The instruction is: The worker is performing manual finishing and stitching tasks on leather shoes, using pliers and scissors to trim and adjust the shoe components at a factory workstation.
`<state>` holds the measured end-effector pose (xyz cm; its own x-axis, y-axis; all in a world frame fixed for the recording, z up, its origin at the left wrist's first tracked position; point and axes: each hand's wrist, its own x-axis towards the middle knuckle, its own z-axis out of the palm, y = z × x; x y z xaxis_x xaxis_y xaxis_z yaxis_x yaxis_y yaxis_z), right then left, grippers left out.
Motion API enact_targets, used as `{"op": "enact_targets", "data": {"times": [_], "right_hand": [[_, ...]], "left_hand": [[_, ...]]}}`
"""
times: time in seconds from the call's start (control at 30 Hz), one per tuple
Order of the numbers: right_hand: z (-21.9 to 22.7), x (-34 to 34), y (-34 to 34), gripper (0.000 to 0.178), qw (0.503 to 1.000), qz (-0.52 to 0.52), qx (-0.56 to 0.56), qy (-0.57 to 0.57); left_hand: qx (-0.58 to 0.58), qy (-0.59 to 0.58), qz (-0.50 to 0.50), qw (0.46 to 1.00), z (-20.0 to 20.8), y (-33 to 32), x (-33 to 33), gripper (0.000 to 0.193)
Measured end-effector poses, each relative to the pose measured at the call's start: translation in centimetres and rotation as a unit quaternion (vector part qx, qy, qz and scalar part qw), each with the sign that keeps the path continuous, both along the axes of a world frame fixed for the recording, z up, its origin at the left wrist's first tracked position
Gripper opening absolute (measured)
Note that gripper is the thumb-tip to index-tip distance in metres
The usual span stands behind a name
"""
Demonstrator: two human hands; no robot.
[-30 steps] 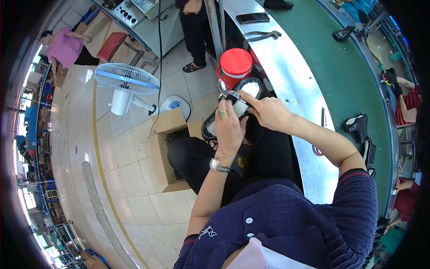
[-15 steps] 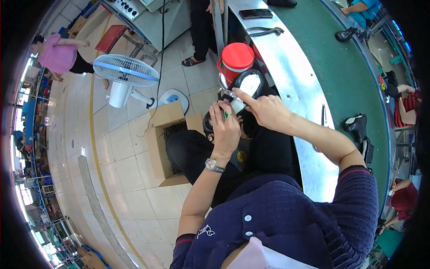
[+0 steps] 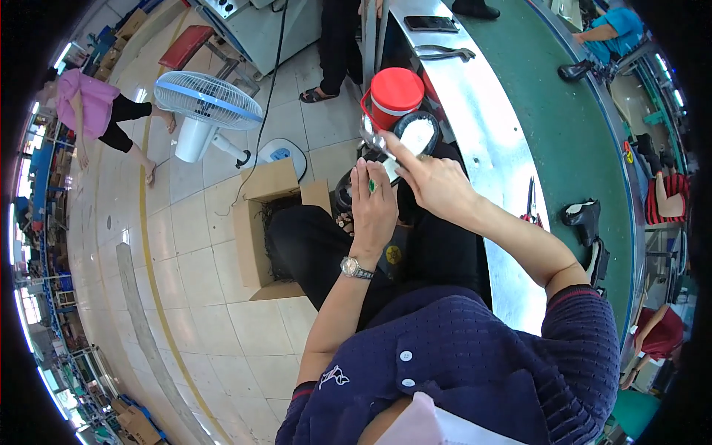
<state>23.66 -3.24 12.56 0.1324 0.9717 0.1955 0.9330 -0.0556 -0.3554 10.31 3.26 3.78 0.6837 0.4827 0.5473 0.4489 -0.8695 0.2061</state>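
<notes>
My left hand (image 3: 373, 211) lies over a black shoe (image 3: 343, 194) at my knees, its fingers long and close together; the thumb is hidden. A pale part of the shoe shows between my hands. My right hand (image 3: 439, 182) is closed round a shiny metal tool (image 3: 373, 141), the index finger stretched along it. The tool's kind is hard to make out. Just beyond is another black shoe piece with a white surface (image 3: 417, 138), partly behind my right hand.
A red lidded bucket (image 3: 397, 93) stands ahead. Along my right runs a metal bench (image 3: 500, 148) with pincers (image 3: 443, 53), a phone (image 3: 431, 24) and a slim tool (image 3: 532, 204). Beyond lies a green belt (image 3: 552, 141) with shoes. An open carton (image 3: 248, 241) and a fan (image 3: 208, 104) are left.
My right hand has shifted slightly, and the metal tool now shows more clearly beyond its fingertips. The left fingers look straighter. A person at the far left has moved.
</notes>
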Motion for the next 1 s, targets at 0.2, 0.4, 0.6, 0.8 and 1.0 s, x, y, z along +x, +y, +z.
{"op": "enact_targets", "data": {"times": [0.2,0.4,0.6,0.8,1.0], "right_hand": [[0.8,0.3,0.3,0.065,0.998,0.023,-0.055,-0.005],[0.4,-0.7,0.8,0.064,0.989,0.015,-0.148,0.002],[-1.2,-2.1,0.3,0.062,0.99,-0.002,-0.131,0.042],[0.4,1.8,0.1,0.049,0.998,0.031,-0.034,0.035],[2.9,2.2,-3.3,0.053,0.947,-0.035,-0.276,0.163]], "left_hand": [[-0.063,0.052,0.081,0.993,4.7,0.2,-1.3,0.069],[-0.134,0.035,0.035,0.99,2.4,1.1,-3.0,0.065],[-0.263,-0.042,0.021,0.964,2.5,0.9,-2.9,0.075],[-0.231,-0.046,-0.064,0.97,3.2,2.8,-5.2,0.094],[-0.407,-0.117,-0.001,0.906,3.4,-1.6,-8.7,0.113]]}}
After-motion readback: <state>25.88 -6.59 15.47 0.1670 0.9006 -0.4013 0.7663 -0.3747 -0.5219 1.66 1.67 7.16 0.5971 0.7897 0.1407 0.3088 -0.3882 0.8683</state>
